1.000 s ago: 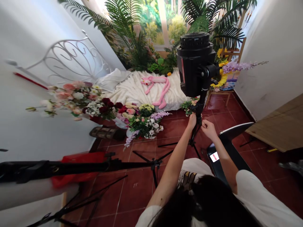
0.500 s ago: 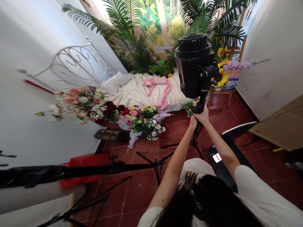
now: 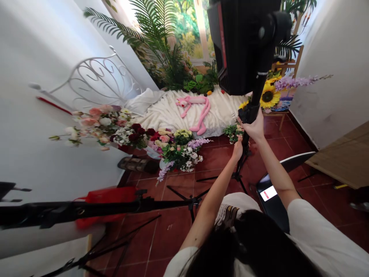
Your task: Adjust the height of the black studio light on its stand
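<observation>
A black studio light (image 3: 242, 42) fills the top of the view, mounted on a black stand pole (image 3: 256, 92). My right hand (image 3: 253, 129) is shut around the pole just below a black clamp. Lower down, my left hand (image 3: 238, 150) is raised right beside the lower stand tube (image 3: 245, 146), and I cannot tell whether it grips the tube. A small bunch of artificial flowers (image 3: 233, 132) lies just beyond my hands. The stand's tripod legs (image 3: 236, 177) spread on the floor below them.
A bed with a white throw (image 3: 170, 115) and a pink plush panther (image 3: 196, 109) lies ahead, edged by artificial flowers (image 3: 178, 152). A second stand's black boom (image 3: 72, 209) crosses the lower left. A black seat (image 3: 273, 196) with a lit screen stands at right, on red tiles (image 3: 173, 238).
The light has risen and come nearer, now cut off by the top of the view. My right hand has moved up the pole, above my left hand.
</observation>
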The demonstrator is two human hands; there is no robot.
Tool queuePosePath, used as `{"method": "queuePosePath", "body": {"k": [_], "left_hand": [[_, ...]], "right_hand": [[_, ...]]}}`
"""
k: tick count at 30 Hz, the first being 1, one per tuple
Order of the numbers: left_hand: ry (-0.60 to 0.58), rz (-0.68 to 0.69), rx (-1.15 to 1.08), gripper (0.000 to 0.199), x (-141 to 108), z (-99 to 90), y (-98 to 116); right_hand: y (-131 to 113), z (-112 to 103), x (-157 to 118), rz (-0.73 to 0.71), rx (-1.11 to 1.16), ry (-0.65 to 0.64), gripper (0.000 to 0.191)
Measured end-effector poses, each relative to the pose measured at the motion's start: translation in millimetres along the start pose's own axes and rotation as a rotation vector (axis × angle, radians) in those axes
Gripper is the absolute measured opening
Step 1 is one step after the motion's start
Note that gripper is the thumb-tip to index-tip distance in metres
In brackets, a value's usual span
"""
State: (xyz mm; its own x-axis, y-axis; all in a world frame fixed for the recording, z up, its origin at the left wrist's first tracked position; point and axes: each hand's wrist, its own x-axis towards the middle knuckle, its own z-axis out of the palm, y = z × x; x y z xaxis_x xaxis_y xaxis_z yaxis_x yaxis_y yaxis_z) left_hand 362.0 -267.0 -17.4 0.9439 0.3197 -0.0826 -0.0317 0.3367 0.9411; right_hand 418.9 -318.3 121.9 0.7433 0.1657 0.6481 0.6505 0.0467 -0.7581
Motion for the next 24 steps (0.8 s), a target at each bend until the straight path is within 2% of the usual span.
{"method": "queuePosePath", "body": {"k": [4,9,13,16,19,22,24], "left_hand": [[-0.074,0.127,-0.010,0.076,0.9,3.9,20.4],[-0.198,0.257,0.042,0.082,1.0,10.8,43.7],[-0.161,0.326,0.074,0.084,-0.6,14.3,45.8],[-0.143,0.350,0.076,0.084,-0.8,15.5,43.6],[-0.134,0.359,0.085,0.083,-0.3,15.5,42.4],[-0.122,0.366,0.101,0.083,-0.5,15.4,43.0],[-0.130,0.359,0.098,0.083,-1.6,15.7,44.1]], "right_hand": [[-13.1,-3.5,20.0,-0.063,-0.031,-0.048,0.066],[-30.8,-2.8,24.4,-0.059,-0.088,-0.110,0.075],[-39.9,-9.3,26.6,-0.069,-0.158,-0.130,0.084],[-47.3,-30.5,23.1,-0.035,-0.281,-0.197,0.086],[-50.2,-62.9,2.7,0.035,-0.389,-0.292,0.072],[-40.1,-91.4,-37.6,0.134,-0.466,-0.443,0.049],[-26.4,-101.6,-68.9,0.210,-0.503,-0.591,0.044]]}}
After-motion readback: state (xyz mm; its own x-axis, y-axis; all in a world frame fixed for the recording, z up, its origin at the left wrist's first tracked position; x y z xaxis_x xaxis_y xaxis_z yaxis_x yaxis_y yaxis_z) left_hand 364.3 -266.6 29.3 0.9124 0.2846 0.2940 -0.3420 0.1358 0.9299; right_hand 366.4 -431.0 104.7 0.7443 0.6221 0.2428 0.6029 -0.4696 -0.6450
